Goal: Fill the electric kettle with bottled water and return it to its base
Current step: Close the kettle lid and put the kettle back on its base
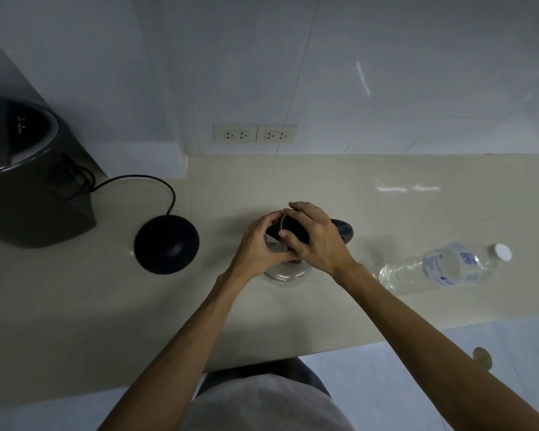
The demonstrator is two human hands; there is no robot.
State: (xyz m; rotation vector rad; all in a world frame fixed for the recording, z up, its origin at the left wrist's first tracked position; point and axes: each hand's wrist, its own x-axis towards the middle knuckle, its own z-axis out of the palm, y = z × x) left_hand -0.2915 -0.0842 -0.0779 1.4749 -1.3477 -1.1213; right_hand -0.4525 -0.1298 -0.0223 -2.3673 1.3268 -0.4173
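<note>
Our left hand (255,244) and right hand (313,234) clasp the kettle (285,272) lid (293,230), fingers curled around it; the bottle (442,269) stands beside on the tabletop (324,188).

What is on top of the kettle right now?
Both hands, left hand and right hand, rest on the black lid of the kettle. They hide most of the lid; whether it is latched or lifting cannot be seen.
</note>
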